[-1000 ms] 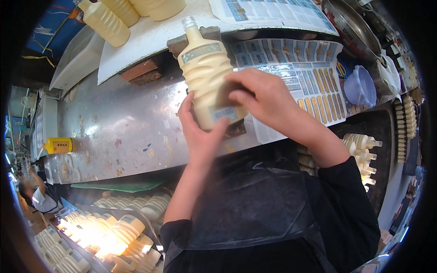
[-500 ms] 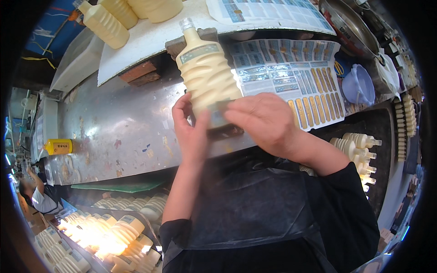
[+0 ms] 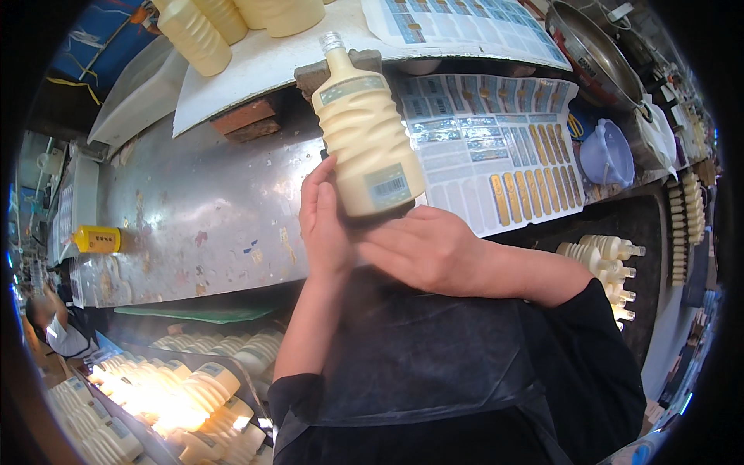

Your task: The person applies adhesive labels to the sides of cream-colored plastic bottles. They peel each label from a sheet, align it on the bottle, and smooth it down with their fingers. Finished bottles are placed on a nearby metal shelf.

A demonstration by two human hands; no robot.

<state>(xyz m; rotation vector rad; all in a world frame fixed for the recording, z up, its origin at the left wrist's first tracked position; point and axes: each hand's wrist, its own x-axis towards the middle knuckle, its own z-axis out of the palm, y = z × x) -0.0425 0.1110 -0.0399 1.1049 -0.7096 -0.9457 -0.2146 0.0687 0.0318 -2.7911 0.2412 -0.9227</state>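
Just beyond the right hand (image 3: 434, 252) — left hand (image 3: 322, 229) alongside — lies the cream bottle (image 3: 366, 139).

This looks like a workshop: stained metal table (image 3: 194, 201), label sheet (image 3: 535, 178), massed matching cream bottles (image 3: 215, 384).

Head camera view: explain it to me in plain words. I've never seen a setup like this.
There is no machine here, just a person's two bare hands. The camera sits on the person's head, looking down; its wide lens bends straight edges. The left hand is against the lower left side of a cream bottle; how firmly it grips, I can't tell. The right hand is by the bottle's base. On the metal table are a sheet of stickers, right of the bottle, and a yellow container, far left.
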